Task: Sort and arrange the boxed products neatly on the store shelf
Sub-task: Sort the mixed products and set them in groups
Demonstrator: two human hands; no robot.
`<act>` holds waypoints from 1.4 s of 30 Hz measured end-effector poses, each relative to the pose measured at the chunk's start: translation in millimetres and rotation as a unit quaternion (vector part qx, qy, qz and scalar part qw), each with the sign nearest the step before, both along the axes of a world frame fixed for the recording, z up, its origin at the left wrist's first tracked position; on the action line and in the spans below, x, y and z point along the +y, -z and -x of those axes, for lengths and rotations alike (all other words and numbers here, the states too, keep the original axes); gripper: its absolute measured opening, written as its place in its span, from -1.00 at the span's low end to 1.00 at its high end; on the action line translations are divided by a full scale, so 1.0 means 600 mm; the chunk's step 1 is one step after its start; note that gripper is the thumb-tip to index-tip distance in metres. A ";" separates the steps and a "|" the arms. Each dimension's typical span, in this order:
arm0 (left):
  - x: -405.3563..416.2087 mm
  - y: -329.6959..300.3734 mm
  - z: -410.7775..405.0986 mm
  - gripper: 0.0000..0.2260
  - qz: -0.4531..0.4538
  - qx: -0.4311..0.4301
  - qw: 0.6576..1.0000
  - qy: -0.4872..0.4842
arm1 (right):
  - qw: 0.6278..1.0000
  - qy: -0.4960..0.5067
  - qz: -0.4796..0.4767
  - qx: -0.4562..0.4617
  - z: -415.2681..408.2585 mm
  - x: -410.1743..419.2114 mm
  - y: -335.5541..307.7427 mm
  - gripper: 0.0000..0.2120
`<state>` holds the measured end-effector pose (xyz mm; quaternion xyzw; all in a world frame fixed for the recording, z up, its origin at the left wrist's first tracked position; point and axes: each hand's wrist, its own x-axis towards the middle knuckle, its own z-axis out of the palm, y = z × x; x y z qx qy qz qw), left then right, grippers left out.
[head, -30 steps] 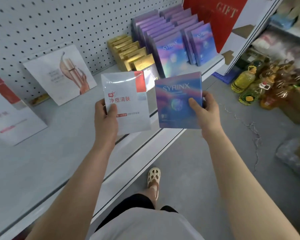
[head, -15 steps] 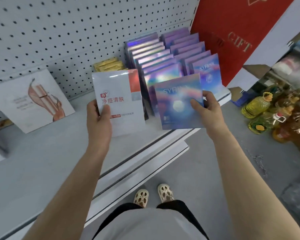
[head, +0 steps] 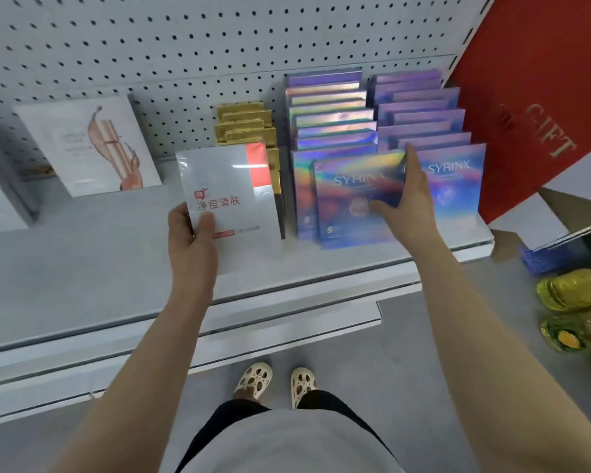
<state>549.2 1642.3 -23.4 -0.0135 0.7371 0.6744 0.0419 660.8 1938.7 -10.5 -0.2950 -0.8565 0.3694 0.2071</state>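
Right hand (head: pixel 408 203): fingers pinch a purple box (head: pixel 352 199), set at the front of the left purple row (head: pixel 328 110) on the shelf (head: pixel 116 268). Left hand (head: pixel 191 240): fingers grip a white box (head: pixel 229 196), held before the gold boxes (head: pixel 244 121). Purple rows near complete; white box unplaced.

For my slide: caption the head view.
Right hand sets a SYRINX box on the shelf; left hand holds a white box.
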 end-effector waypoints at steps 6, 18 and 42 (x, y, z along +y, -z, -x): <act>0.001 0.000 -0.021 -0.84 0.000 0.003 1.000 -0.029 | 0.988 -0.018 -0.152 -0.024 0.022 0.003 0.008 -0.11; -0.033 0.002 -0.045 -0.85 -0.011 0.003 0.999 -0.048 | 0.974 -0.091 -0.203 0.047 0.081 -0.094 -0.072 -0.49; -0.554 0.050 0.195 -0.64 0.143 -0.045 0.988 -0.032 | 0.918 -0.394 0.037 -0.028 0.498 -0.686 -0.076 -0.74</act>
